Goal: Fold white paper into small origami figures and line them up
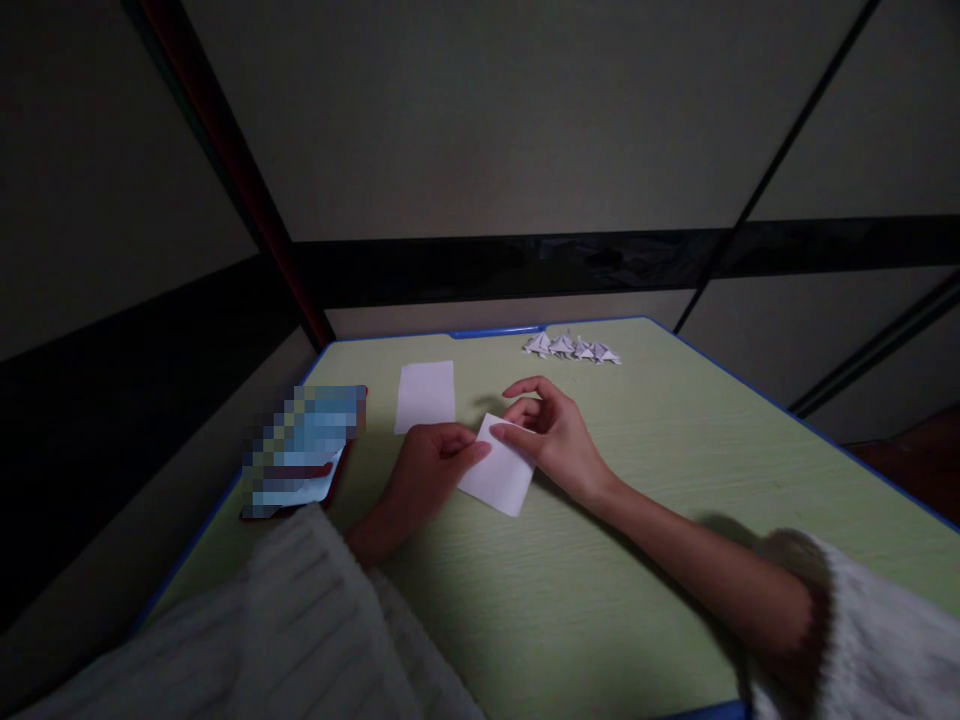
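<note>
A white sheet of paper (501, 478) is held a little above the table, tilted, with one corner pointing away from me. My left hand (429, 468) pinches its left edge between thumb and fingers. My right hand (556, 436) grips the upper right edge, thumb on top and fingertips partly hidden behind the sheet. Just beyond my left hand, a second white sheet (426, 392) lies flat. Several small folded paper figures (570, 347) stand in a row near the table's far edge.
The light green table (675, 440) has a blue rim. On its left side lies a tablet-like device (307, 440) with a dark red edge, its face blurred out. Pale panels with a dark band (495, 268) rise directly behind the table.
</note>
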The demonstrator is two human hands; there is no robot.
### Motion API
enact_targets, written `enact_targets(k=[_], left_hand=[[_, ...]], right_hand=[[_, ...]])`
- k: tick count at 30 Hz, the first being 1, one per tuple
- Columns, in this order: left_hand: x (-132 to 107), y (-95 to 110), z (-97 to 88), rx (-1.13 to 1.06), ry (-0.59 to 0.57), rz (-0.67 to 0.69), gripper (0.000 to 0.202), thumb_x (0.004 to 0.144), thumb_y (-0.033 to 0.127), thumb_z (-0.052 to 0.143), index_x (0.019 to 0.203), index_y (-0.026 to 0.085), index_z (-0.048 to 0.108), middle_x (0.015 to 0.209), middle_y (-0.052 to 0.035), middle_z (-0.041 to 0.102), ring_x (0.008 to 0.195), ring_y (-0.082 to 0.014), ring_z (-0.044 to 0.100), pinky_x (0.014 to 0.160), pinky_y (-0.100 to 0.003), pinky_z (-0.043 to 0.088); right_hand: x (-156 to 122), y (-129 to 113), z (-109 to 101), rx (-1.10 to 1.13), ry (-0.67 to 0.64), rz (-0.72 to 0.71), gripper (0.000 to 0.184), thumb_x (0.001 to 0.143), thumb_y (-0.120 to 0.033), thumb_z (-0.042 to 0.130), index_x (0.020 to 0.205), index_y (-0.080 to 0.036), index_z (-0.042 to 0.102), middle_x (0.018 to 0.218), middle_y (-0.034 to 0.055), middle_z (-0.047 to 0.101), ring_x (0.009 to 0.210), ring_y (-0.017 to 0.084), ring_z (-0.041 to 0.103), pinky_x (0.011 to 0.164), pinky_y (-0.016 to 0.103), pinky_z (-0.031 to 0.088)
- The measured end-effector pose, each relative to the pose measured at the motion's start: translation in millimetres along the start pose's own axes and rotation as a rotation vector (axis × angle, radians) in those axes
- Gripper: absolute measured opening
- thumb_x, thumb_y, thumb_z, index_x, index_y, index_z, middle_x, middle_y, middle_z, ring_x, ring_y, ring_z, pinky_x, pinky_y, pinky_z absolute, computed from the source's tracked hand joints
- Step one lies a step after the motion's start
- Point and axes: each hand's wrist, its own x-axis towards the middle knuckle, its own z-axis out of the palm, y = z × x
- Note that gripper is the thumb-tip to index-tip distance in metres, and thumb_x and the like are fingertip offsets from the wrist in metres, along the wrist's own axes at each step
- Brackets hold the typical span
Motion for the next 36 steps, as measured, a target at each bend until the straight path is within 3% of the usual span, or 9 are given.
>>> enact_targets(k=[6,13,23,30,33,36], left_hand=[[0,2,-4.2,0.006,0.148,0.030,0.018,0.061,0.028,0.056,0.050,0.014,0.055,0.046,0.0046,0.052,0.043,-0.0071,0.042,0.040,-0.018,0.030],[-2,8,-5.4,0.005,0.253,0.038,0.014,0.060,0.025,0.057,0.049,0.016,0.056,0.045,0.0050,0.054,0.044,-0.0082,0.043,0.043,-0.019,0.032],[-1,10,-6.9,-0.013,0.277,0.030,0.016,0.059,0.025,0.057,0.047,0.014,0.055,0.044,0.0055,0.049,0.042,-0.0068,0.038,0.041,-0.018,0.028],[-1,9,-6.9,-0.037,0.254,-0.012,0.018,0.059,0.030,0.058,0.051,0.013,0.056,0.044,0.0051,0.048,0.044,-0.0070,0.038,0.042,-0.019,0.029],[-2,10,-6.9,-0.046,0.250,-0.024,0.018,0.058,0.030,0.058,0.051,0.013,0.056,0.046,0.0047,0.050,0.044,-0.0069,0.039,0.042,-0.018,0.029],[-1,10,-7.2,-0.053,0.263,-0.028,0.019,0.059,0.030,0.057,0.050,0.013,0.056,0.046,0.0040,0.051,0.044,-0.0068,0.039,0.041,-0.018,0.029]], right_hand=[[1,2,0,0.134,-0.012,0.171,0.045,0.050,-0.019,0.068,0.085,-0.018,0.041,0.054,-0.0059,0.054,0.044,0.009,0.051,0.043,0.020,0.039],[2,0,0,0.210,0.048,0.189,0.049,0.044,-0.018,0.072,0.083,-0.018,0.042,0.051,-0.0067,0.055,0.047,0.010,0.053,0.050,0.025,0.042],[4,-1,-1,0.238,0.164,0.180,0.043,0.043,-0.019,0.073,0.076,-0.016,0.045,0.046,-0.0069,0.055,0.043,0.008,0.050,0.049,0.023,0.039],[4,3,-4,0.198,0.168,0.080,0.025,0.056,-0.025,0.065,0.069,-0.016,0.045,0.040,-0.0076,0.051,0.038,0.005,0.040,0.042,0.018,0.027],[5,3,-5,0.189,0.163,0.046,0.024,0.058,-0.024,0.063,0.072,-0.017,0.044,0.039,-0.0085,0.049,0.038,0.005,0.038,0.042,0.018,0.026],[6,3,-5,0.210,0.158,0.102,0.027,0.056,-0.023,0.065,0.073,-0.017,0.045,0.041,-0.0078,0.051,0.039,0.005,0.040,0.044,0.019,0.028]])
